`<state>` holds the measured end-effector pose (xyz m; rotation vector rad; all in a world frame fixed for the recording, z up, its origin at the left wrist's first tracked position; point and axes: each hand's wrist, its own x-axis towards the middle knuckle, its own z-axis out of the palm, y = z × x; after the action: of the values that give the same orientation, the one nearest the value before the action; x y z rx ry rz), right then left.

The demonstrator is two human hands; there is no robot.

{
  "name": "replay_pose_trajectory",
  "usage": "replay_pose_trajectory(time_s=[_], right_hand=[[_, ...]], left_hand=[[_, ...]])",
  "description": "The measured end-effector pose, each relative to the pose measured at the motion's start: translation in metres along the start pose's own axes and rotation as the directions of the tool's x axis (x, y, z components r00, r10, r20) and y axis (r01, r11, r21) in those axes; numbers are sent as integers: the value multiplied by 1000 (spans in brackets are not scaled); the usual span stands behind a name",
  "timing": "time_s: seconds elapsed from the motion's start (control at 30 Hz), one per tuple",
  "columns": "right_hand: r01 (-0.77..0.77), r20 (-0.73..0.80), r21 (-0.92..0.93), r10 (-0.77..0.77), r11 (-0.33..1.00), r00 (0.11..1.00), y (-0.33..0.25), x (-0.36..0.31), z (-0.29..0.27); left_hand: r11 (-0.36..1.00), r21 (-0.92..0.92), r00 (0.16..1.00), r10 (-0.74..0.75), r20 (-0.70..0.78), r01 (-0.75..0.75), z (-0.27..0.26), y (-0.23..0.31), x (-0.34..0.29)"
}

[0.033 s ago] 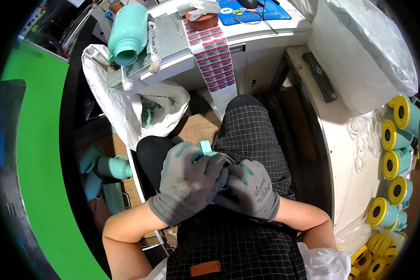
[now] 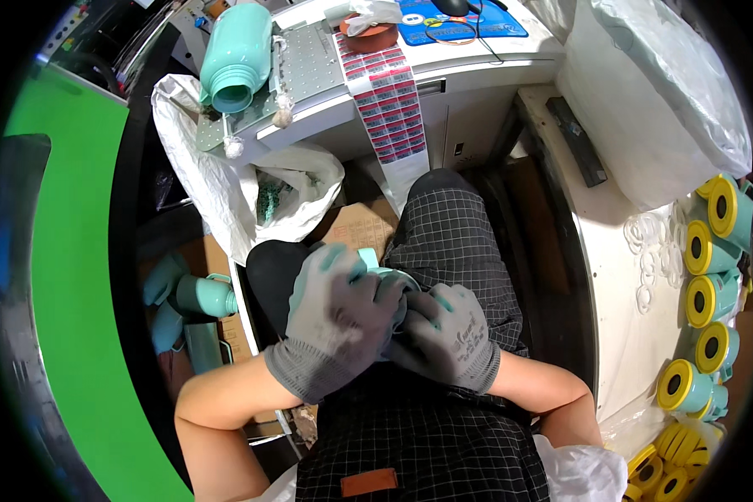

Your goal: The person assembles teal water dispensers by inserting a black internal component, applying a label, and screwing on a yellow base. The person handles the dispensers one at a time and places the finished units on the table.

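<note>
On my lap, between my thighs, is a turquoise jug (image 2: 366, 258). Only its handle and part of its rim show; my gloved hands cover the rest. My left hand (image 2: 336, 309), in a grey glove with teal patches, is closed over the jug's mouth with bent fingers, blurred at the knuckles. Against it from the right presses my right hand (image 2: 448, 333), also gloved, its fingers curled in at the jug's rim. Whether a small part sits between the fingertips is hidden.
Ahead, a turquoise bottle (image 2: 236, 58) lies on a perforated metal plate (image 2: 309, 67) beside a hanging label strip (image 2: 389, 109). An open white sack (image 2: 201, 184) and several turquoise jugs (image 2: 205, 296) are left. On the right bench (image 2: 615, 335) stand white rings (image 2: 647, 259), yellow-ended jugs (image 2: 713, 299) and yellow lids (image 2: 669, 460).
My left hand has shifted slightly, its knuckles lifted a little and blurred. My right hand stays nearly in place. The whole view has shifted slightly.
</note>
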<state>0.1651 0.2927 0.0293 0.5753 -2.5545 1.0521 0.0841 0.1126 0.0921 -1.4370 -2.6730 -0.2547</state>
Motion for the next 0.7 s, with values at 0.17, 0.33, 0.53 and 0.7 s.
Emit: replay_pose_trajectory(time_s=[0.17, 0.33, 0.53, 0.7], right_hand=[[2, 4, -88, -1, 996, 1000, -5, 3, -1], [-4, -72, -35, 2, 999, 997, 3, -5, 2], [24, -19, 20, -23, 1000, 1000, 9, -9, -5], [-16, -71, 53, 20, 998, 997, 7, -11, 1]], left_hand=[[998, 50, 986, 38, 163, -47, -9, -9, 31], [948, 82, 866, 244, 437, -309, -24, -11, 67], [983, -57, 829, 178, 530, -175, -8, -18, 62], [998, -48, 852, 56, 520, -37, -10, -5, 66]])
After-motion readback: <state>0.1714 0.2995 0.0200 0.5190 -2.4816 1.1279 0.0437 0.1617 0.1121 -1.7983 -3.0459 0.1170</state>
